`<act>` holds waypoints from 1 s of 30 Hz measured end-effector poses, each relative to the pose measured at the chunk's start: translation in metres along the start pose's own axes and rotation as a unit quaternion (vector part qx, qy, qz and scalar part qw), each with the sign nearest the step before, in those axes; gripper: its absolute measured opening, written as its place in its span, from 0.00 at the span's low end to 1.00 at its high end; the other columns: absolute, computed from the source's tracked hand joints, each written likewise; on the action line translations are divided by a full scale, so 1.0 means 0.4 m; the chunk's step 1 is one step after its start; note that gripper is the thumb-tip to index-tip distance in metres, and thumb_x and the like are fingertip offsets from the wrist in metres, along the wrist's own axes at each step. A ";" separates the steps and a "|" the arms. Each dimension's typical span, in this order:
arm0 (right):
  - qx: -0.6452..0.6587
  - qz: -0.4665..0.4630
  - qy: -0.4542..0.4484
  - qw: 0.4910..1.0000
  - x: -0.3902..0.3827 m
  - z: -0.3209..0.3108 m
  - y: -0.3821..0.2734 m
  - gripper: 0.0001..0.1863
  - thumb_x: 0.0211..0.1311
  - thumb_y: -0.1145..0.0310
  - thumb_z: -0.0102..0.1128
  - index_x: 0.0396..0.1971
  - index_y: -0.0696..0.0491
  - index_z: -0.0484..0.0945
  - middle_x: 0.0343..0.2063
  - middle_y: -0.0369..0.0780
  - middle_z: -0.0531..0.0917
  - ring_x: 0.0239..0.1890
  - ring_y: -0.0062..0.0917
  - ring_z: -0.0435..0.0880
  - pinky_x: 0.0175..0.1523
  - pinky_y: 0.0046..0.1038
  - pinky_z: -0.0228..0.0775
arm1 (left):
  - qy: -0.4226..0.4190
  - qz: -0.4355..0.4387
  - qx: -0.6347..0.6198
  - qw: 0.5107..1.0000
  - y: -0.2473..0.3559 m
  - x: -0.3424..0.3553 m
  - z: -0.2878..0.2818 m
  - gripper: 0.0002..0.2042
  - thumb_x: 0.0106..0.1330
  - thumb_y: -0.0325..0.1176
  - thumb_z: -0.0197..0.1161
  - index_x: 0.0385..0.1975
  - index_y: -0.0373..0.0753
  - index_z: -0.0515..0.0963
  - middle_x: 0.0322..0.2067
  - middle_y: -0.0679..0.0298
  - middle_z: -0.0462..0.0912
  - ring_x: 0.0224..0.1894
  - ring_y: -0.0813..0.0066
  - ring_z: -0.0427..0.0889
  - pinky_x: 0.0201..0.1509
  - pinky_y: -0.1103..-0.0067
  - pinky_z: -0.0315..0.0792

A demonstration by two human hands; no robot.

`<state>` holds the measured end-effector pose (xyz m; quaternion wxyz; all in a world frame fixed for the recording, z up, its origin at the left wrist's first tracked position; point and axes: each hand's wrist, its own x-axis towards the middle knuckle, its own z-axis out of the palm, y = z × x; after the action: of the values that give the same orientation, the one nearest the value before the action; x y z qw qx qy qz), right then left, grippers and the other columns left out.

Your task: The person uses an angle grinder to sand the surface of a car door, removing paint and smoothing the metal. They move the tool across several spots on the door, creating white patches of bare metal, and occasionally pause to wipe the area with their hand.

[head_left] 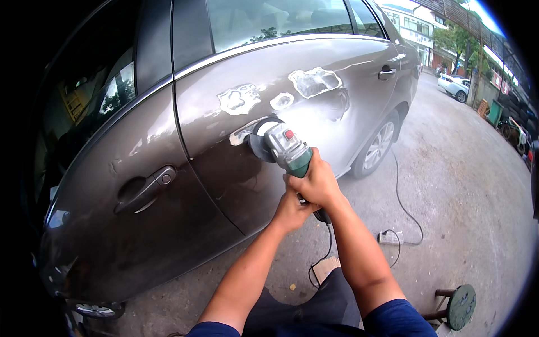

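Both my hands are wrapped round a green and grey angle grinder with a red button on its head. My right hand grips the body just behind the head, and my left hand closes on the rear part of the handle. The grinder's disc meets the brown rear door of a car, at the edge of a sanded patch. White dust spreads to the right of the disc. Above it are more sanded patches, among them a pale one, a small round one and a larger one.
A black cord runs from the grinder toward a white power strip on the concrete floor. At the lower right stands a round green-topped stool. The front door handle and rear wheel flank the work. A white car is parked farther off.
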<state>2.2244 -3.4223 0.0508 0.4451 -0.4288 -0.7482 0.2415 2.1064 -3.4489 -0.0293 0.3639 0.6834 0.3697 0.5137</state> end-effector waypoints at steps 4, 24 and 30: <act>-0.008 -0.021 -0.005 1.000 -0.006 0.013 0.005 0.34 0.42 0.60 0.71 0.45 0.63 0.66 0.33 0.58 0.82 0.40 0.54 0.81 0.46 0.43 0.72 | 0.024 0.025 0.032 0.999 -0.009 -0.016 0.006 0.36 0.60 0.32 0.70 0.65 0.34 0.56 0.58 0.57 0.68 0.60 0.68 0.70 0.61 0.70 0.69; -0.002 -0.009 -0.016 1.000 0.006 0.000 -0.009 0.35 0.42 0.60 0.70 0.48 0.63 0.66 0.33 0.58 0.82 0.41 0.55 0.81 0.46 0.44 0.72 | 0.025 -0.003 -0.014 1.000 0.030 -0.003 0.006 0.34 0.61 0.32 0.70 0.64 0.33 0.58 0.57 0.57 0.70 0.58 0.70 0.71 0.57 0.71 0.71; 0.011 -0.020 -0.004 1.000 0.000 0.014 -0.001 0.35 0.42 0.60 0.70 0.47 0.63 0.66 0.33 0.58 0.82 0.40 0.55 0.81 0.46 0.43 0.72 | 0.027 0.014 0.013 0.999 0.026 -0.015 0.000 0.36 0.60 0.32 0.70 0.65 0.34 0.57 0.58 0.56 0.69 0.58 0.69 0.71 0.59 0.71 0.69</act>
<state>2.2192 -3.4226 0.0482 0.4513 -0.4075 -0.7560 0.2422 2.1065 -3.4589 -0.0226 0.3375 0.6790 0.3766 0.5322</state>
